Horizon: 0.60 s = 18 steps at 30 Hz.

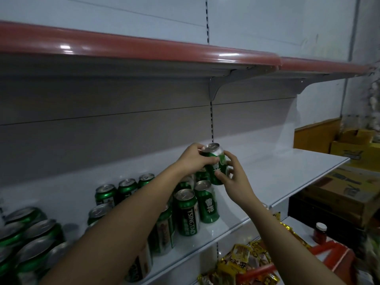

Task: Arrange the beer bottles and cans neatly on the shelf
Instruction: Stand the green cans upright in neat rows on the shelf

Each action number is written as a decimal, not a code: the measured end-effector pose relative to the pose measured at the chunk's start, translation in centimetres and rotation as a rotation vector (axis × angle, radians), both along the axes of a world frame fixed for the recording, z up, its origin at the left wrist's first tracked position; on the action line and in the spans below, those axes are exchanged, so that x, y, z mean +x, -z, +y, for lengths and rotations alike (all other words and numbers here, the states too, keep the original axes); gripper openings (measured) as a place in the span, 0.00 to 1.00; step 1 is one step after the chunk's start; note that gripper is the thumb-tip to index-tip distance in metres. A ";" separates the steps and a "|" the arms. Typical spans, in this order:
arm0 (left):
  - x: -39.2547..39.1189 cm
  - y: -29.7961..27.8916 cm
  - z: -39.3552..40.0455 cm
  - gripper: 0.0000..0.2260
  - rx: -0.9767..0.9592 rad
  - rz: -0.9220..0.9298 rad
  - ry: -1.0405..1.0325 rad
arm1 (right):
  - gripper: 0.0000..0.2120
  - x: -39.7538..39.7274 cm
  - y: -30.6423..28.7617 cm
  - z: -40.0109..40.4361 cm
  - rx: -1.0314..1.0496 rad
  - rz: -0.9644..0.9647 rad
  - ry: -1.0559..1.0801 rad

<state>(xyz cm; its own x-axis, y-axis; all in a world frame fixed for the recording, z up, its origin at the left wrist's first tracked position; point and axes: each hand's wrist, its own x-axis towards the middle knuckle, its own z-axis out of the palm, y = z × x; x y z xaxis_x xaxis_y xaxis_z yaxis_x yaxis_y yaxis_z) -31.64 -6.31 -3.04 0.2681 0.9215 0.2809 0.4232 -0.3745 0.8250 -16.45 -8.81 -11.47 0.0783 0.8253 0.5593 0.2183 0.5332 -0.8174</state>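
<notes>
Your forearms cross low over the standing cans (186, 210); brush one and the row topples. Both hands, left (192, 159) and right (236, 179), grip a tilted can (216, 169) above the shelf (277, 177).

Held can (214, 164): green glossy metal, bare silver lid, bright glints on the wall. Standing cans (188, 212): same shiny finish. Shelf (267, 171): smooth white painted metal, faint sheen. Upper shelf edge strip (144, 48): red glossy plastic. Snack packets (242, 262): crinkled shiny yellow foil. Boxes (349, 188): matt brown cardboard
</notes>
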 end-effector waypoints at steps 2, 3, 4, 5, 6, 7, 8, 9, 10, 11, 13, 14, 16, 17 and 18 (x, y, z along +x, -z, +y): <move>-1.7 -0.7 -1.6 0.11 0.021 -0.073 -0.005 | 0.28 -1.7 -1.3 -1.6 0.024 0.003 -0.009; -2.5 -1.1 -2.4 0.11 0.026 -0.102 -0.017 | 0.28 -2.5 -2.0 -2.3 0.034 0.001 -0.008; -3.2 -1.5 -3.2 0.13 0.028 -0.125 -0.029 | 0.28 -3.4 -2.6 -2.9 0.045 -0.002 0.003; -3.8 -2.0 -3.9 0.18 0.035 -0.143 -0.045 | 0.28 -4.1 -3.2 -3.6 0.058 -0.001 0.013; -4.3 -2.4 -4.5 0.24 0.045 -0.161 -0.065 | 0.28 -4.8 -3.9 -4.2 0.074 0.006 0.013; -4.9 -2.9 -5.2 0.27 0.056 -0.180 -0.078 | 0.27 -5.5 -4.5 -4.9 0.091 0.015 -0.001; -5.5 -3.3 -5.8 0.27 0.070 -0.202 -0.085 | 0.26 -6.1 -5.0 -5.4 0.107 0.021 -0.024; -6.2 -3.6 -6.6 0.25 0.075 -0.225 -0.086 | 0.26 -6.7 -5.4 -6.0 0.116 0.025 -0.044; -6.9 -3.8 -7.3 0.24 0.070 -0.248 -0.086 | 0.26 -7.3 -5.7 -6.5 0.117 0.023 -0.059; -7.8 -3.9 -8.1 0.22 0.060 -0.271 -0.088 | 0.26 -8.1 -6.0 -7.0 0.116 0.019 -0.071; -9.6 -3.8 -9.7 0.22 0.020 -0.321 -0.080 | 0.27 -9.8 -6.3 -8.2 0.129 0.014 -0.089; -10.6 -3.6 -10.5 0.24 -0.006 -0.343 -0.072 | 0.27 -10.7 -6.4 -8.7 0.143 0.008 -0.105; -12.6 -3.2 -12.2 0.28 -0.046 -0.382 -0.062 | 0.27 -12.8 -6.5 -9.7 0.152 -0.003 -0.150; -13.7 -3.0 -13.0 0.29 -0.061 -0.402 -0.064 | 0.27 -13.9 -6.4 -10.2 0.144 -0.010 -0.173; -14.8 -2.8 -13.7 0.30 -0.070 -0.419 -0.071 | 0.27 -14.9 -6.4 -10.7 0.136 -0.018 -0.194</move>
